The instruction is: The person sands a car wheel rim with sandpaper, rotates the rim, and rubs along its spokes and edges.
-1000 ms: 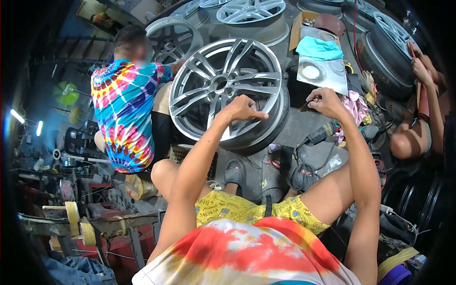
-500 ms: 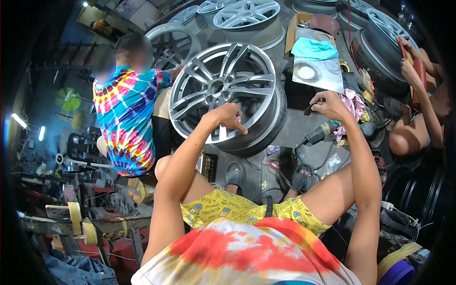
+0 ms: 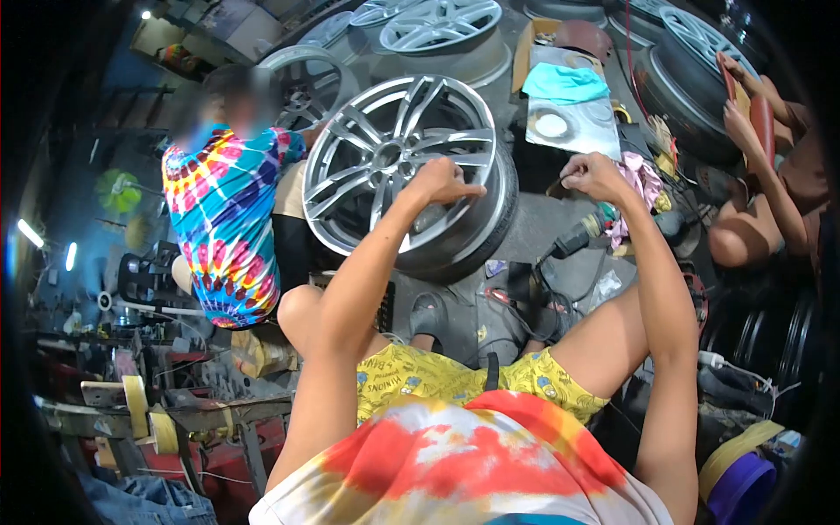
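Grey floor, cluttered. Right hand pinched small dark piece in narrow grip. Left hand over wheel, fingers curled, thumb out; couldn't tell if it held anything. Wheel lay face up, beside co-worker. Turquoise cloth on sheet beyond right hand.

You're in a cluttered wheel workshop.
Silver multi-spoke metal wheel rims and a black-and-green corded power tool surround you.

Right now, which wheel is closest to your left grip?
The silver wheel with paired spokes, the one just in front of my knees. My left grip is over its face; the other wheels sit farther off.
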`<state>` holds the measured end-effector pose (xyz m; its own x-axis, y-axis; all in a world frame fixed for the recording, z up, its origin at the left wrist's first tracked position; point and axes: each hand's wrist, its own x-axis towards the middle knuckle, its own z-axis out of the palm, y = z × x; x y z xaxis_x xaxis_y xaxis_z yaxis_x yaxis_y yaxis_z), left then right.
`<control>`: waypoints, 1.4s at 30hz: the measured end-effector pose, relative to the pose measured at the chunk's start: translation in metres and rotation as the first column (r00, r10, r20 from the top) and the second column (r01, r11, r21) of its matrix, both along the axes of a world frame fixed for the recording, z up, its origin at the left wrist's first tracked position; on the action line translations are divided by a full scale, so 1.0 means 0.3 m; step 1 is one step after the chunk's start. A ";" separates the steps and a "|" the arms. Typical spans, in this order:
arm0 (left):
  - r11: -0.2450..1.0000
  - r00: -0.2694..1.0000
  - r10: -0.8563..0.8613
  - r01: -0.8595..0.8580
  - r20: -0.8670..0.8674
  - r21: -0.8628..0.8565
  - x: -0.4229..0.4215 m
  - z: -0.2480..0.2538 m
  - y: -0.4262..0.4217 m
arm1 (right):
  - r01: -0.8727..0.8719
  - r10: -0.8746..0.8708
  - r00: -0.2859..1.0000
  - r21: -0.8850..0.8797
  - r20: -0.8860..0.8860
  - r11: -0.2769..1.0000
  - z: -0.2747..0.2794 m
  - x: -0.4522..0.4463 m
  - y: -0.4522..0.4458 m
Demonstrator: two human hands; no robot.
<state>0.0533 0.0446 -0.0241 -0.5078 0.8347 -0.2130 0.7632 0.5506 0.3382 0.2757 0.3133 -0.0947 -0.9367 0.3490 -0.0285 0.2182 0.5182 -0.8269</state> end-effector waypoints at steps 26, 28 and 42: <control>0.998 0.993 -0.018 0.025 -0.118 0.060 0.000 0.018 0.088 | 0.020 0.032 0.974 0.227 -0.224 0.974 0.139 -0.114 -0.088; 0.981 0.997 -0.021 0.035 -0.071 0.193 0.008 0.068 0.121 | 0.020 0.024 0.980 0.218 -0.200 0.976 0.211 -0.103 -0.124; 0.812 0.852 -0.509 0.523 -0.127 0.258 0.134 0.161 -0.038 | 0.052 0.080 0.854 0.238 -0.513 0.970 0.321 -0.048 -0.291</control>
